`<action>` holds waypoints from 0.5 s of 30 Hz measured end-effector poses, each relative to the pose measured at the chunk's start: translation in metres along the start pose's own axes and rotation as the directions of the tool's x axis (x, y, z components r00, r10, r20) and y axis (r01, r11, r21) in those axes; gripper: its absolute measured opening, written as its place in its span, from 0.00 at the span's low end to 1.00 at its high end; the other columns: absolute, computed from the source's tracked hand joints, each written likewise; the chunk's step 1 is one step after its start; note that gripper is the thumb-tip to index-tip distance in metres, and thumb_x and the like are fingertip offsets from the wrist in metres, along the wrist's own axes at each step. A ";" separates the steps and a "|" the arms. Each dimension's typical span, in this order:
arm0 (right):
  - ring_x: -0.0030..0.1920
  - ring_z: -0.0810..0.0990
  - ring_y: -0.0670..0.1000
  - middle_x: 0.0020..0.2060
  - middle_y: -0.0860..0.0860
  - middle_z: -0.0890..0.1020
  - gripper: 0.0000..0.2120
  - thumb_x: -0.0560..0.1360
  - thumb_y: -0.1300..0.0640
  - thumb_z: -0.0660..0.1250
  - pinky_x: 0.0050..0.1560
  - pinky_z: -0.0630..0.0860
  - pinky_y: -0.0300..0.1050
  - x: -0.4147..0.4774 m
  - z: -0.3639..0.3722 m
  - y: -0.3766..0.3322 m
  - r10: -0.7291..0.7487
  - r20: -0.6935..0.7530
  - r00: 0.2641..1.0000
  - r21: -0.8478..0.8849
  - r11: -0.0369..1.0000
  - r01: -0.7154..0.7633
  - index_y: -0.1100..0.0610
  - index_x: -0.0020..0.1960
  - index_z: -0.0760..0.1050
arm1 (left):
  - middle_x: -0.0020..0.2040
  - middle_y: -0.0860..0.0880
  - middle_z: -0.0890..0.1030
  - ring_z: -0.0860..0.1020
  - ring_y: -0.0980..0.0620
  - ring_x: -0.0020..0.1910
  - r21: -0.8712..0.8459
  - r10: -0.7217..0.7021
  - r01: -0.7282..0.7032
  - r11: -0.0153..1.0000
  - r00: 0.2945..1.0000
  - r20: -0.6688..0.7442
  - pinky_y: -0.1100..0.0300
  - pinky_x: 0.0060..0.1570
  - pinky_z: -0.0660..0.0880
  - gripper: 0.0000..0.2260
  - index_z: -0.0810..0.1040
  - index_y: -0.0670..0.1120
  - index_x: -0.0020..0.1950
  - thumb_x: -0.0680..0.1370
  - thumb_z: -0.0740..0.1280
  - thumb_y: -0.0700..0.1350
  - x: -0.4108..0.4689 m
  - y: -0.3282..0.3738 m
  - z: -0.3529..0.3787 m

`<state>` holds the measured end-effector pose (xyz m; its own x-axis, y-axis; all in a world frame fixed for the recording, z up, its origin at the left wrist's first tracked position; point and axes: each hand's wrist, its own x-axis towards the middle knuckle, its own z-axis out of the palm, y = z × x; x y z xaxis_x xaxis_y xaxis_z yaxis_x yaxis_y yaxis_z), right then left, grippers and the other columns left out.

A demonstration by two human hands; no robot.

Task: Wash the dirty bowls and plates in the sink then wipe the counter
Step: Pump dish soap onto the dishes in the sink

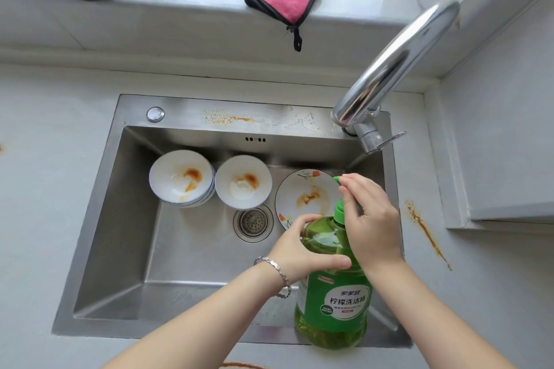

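Head view: left hand (302, 249) grips bottle (332, 308) at sink (120, 219) front-right corner; right hand (371, 225) clasps its pump (340, 214), hiding most of it and part of plate (296, 189).

Bright, soft, even light with a cool bluish cast fills the view, seemingly from above and the far side. The curved chrome tap (398, 69) carries hard white glints and dark reflections. The brushed stainless steel sink (120, 219) has a dull sheen and a darker near left corner. Shadows are faint and soft-edged. The centre is sharp: print on the green plastic detergent bottle (335, 302) reads clearly. Wide-angle distortion bows the edges of the pale grey counter (45, 129), and the corners look smeared.
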<state>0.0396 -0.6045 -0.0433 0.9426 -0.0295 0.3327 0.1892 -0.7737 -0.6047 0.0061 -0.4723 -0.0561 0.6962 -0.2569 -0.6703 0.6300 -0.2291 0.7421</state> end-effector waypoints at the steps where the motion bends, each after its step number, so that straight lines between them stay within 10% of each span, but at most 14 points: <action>1: 0.51 0.76 0.47 0.47 0.56 0.83 0.13 0.75 0.59 0.61 0.55 0.70 0.35 0.000 0.001 0.000 0.004 -0.003 1.000 -0.004 1.000 -0.004 0.64 0.51 0.81 | 0.53 0.61 0.74 0.74 0.67 0.51 -0.006 -0.001 0.001 1.000 1.000 -0.002 0.71 0.50 0.72 0.34 0.68 0.55 0.63 0.62 0.80 0.47 0.000 0.000 0.000; 15: 0.50 0.78 0.43 0.47 0.51 0.84 0.10 0.72 0.61 0.65 0.54 0.72 0.32 -0.004 -0.002 -0.004 0.100 0.086 0.991 0.015 0.995 -0.101 0.60 0.50 0.82 | 0.56 0.58 0.76 0.75 0.64 0.54 -0.026 0.015 -0.016 1.000 1.000 -0.025 0.67 0.53 0.74 0.40 0.71 0.58 0.60 0.50 0.78 0.59 0.003 -0.004 0.001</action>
<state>0.0341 -0.6028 -0.0407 0.9770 -0.0518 0.2070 0.0967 -0.7574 -0.6457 0.0051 -0.4733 -0.0610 0.7139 -0.2373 -0.6589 0.6276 -0.2006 0.7523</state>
